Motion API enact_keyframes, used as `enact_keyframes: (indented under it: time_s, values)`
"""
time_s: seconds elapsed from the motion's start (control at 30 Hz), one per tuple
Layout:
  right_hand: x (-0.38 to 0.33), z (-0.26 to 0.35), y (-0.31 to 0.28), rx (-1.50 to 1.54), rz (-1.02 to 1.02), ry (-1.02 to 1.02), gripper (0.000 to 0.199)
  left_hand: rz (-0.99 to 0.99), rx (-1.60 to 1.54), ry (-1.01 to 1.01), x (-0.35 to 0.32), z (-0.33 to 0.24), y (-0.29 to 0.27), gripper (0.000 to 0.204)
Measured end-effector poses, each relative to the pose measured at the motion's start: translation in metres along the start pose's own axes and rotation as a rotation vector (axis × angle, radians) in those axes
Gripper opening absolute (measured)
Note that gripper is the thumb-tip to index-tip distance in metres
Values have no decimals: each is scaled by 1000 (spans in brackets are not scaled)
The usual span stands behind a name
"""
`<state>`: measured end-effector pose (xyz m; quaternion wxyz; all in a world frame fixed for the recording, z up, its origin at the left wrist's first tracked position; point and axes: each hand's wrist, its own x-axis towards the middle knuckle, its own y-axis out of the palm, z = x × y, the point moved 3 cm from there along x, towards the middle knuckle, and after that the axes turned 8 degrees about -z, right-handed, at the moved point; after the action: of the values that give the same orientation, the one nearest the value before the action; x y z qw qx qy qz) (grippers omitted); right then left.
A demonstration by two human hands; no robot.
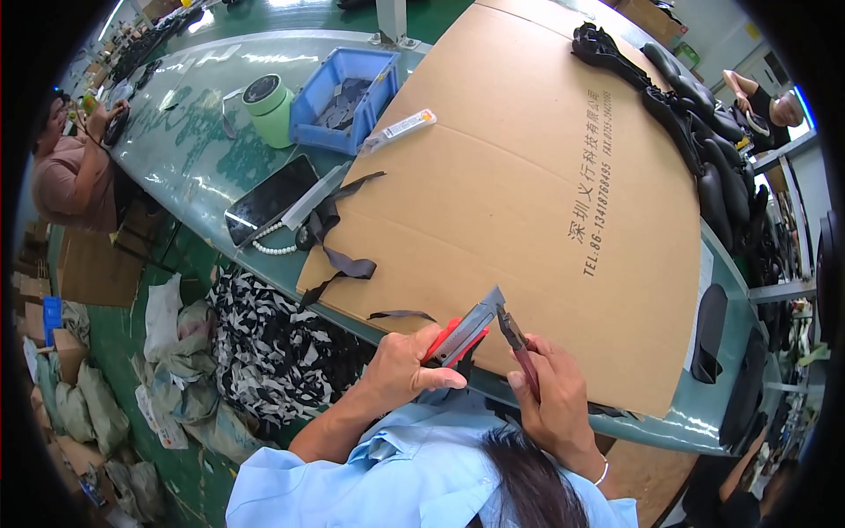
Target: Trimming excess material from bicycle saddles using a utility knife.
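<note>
My left hand (403, 365) is closed around a red and grey utility knife (469, 329), its blade end pointing up and away from me. Pliers (510, 333) with dark jaws and reddish handles are gripped in my right hand (556, 392). The jaws meet the knife's blade end; whether they pinch the blade is too small to tell. Both tools are over the near edge of a large brown cardboard sheet (493, 202). A thin black strip (400, 314) lies on the cardboard just beyond my left hand, and a longer black strap (350, 264) is farther left.
Left on the green table are a phone (264, 204), a blue bin (378, 79) with dark pieces, a green cup (275, 123) and a clear plastic case (399, 130). Black padded parts (695, 132) line the right edge. Fabric scraps (273, 343) heap below; people work at both sides.
</note>
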<state>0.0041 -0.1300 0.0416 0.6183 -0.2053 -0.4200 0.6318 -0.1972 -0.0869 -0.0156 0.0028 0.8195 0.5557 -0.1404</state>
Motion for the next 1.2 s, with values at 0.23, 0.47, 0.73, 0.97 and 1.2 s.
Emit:
enact_keyframes:
  time_s: [0.23, 0.47, 0.73, 0.97, 1.2]
  values:
    - [1, 3, 3, 2, 48, 61, 16, 18, -3, -21, 1, -1, -2, 71]
    - [1, -12, 18, 1033, 414, 676, 15, 106, -198, -7, 6, 12, -14, 79]
    - [204, 9, 74, -103, -45, -150, 22, 74, -405, -12, 0, 23, -2, 77]
    - [283, 3, 126, -358, -2, -87, 22, -51, -447, 1, -15, 31, -17, 60]
    - [229, -84, 78, -551, 4, 146, 32, -14, -373, 67, 12, 10, -14, 47]
